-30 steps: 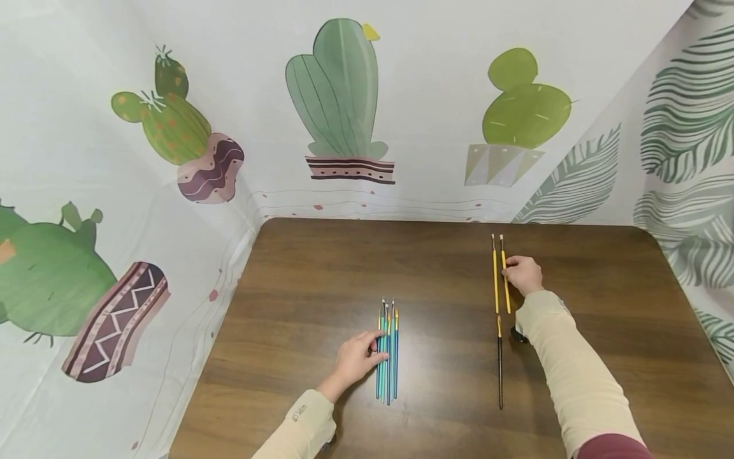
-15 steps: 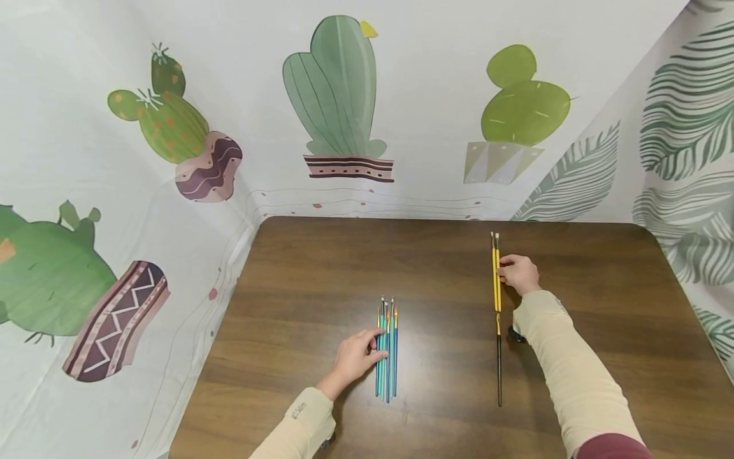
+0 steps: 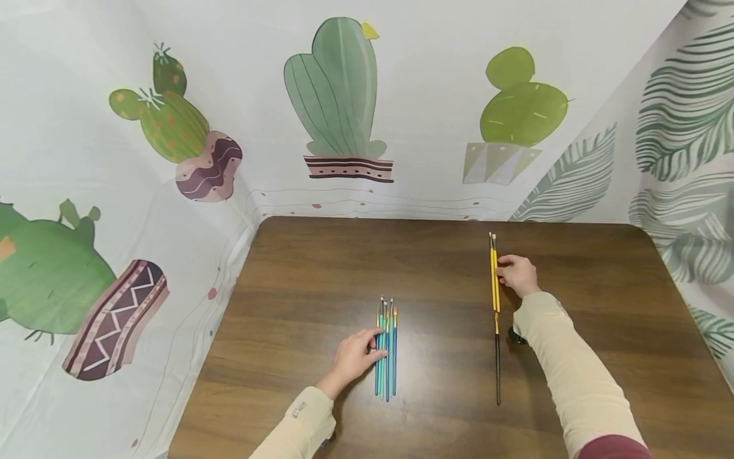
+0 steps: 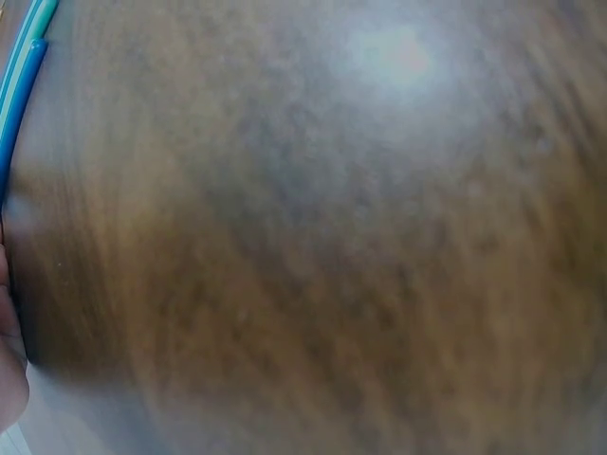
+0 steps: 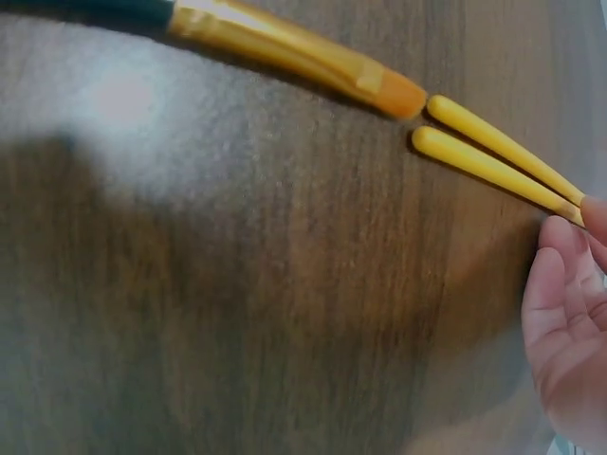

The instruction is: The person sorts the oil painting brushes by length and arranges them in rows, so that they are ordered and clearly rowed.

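Several teal and blue paintbrushes [image 3: 386, 370] lie side by side on the table, bristles pointing away. My left hand [image 3: 354, 357] rests at their left side, its fingertips touching the handles. Two yellow paintbrushes [image 3: 494, 280] lie next to each other at the far right. The thumb and fingers of my right hand [image 3: 518, 274] pinch the right one of the pair; the right wrist view shows the yellow handle ends [image 5: 474, 161] running to the fingertips. A black-handled paintbrush [image 3: 497, 363] lies below the yellow ones, its orange bristle tip [image 5: 403, 98] close to their ends.
The brown wooden table [image 3: 321, 268] has rounded far corners. White cloth [image 3: 430, 95] printed with cacti and leaves hangs behind it and along both sides. Light glares off the tabletop in both wrist views.
My right hand has slid the right yellow paintbrush leftward until it lies beside the other yellow one. My left hand has stayed on the teal and blue paintbrushes.
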A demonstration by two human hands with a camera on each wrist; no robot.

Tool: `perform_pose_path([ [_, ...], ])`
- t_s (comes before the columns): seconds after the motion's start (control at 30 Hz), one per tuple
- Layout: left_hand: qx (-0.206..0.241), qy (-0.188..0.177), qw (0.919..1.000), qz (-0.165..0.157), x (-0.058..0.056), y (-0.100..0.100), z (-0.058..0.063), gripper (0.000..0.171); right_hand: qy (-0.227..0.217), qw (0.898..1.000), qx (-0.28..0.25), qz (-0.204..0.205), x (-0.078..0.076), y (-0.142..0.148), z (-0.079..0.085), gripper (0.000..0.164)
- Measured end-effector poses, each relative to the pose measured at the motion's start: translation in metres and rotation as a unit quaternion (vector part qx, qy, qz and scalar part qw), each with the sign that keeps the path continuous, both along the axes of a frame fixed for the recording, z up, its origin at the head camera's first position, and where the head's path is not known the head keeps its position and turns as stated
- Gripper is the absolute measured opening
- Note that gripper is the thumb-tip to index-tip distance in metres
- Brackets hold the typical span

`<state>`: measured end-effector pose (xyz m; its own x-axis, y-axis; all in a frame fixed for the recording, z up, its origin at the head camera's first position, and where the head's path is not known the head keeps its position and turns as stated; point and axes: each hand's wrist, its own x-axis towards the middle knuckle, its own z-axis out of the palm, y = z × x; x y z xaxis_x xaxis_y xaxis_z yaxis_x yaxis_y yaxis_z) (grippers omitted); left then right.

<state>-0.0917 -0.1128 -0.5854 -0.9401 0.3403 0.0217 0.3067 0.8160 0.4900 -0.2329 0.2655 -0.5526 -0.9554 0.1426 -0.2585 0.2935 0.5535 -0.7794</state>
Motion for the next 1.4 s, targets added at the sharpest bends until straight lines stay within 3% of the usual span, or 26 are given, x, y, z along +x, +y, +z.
perform_pose_path([
  [0.27, 0.003, 0.0, 1.0, 0.0, 0.001, 0.0, 0.002, 0.046, 0.031, 0.997, -0.069, -0.006, 0.002, -0.004, 0.018, 0.033],
  [0.37, 0.002, 0.0, 1.0, 0.002, 0.001, 0.0, 0.001, 0.046, 0.027, 0.99, -0.135, -0.012, 0.002, -0.009, 0.03, 0.037],
  [0.53, 0.004, 0.002, 1.0, 0.004, 0.001, 0.0, 0.001, 0.045, -0.002, 0.967, -0.255, -0.013, 0.009, -0.032, 0.054, 0.036],
  [0.73, 0.005, 0.009, 0.9999, 0.001, 0.001, 0.001, 0.003, 0.046, -0.035, 0.94, -0.339, 0.03, 0.024, -0.068, 0.071, 0.028],
  [0.87, 0.006, 0.002, 1.0, 0.001, 0.001, 0.001, 0.004, 0.046, -0.07, 0.938, -0.334, 0.065, 0.044, -0.095, 0.066, 0.041],
  [1.03, 0.009, 0.004, 0.9999, 0.003, 0.001, -0.001, 0.004, 0.046, -0.102, 0.937, -0.316, 0.107, 0.072, -0.13, 0.046, 0.053],
  [1.23, 0.006, 0.008, 0.9999, 0.003, 0.001, 0.0, 0.004, 0.046, -0.127, 0.935, -0.312, 0.109, 0.103, -0.164, 0.021, 0.045],
  [1.4, 0.008, 0.01, 0.9999, 0.0, 0.001, 0.0, 0.004, 0.045, -0.129, 0.937, -0.31, 0.098, 0.12, -0.183, 0.009, 0.036],
])
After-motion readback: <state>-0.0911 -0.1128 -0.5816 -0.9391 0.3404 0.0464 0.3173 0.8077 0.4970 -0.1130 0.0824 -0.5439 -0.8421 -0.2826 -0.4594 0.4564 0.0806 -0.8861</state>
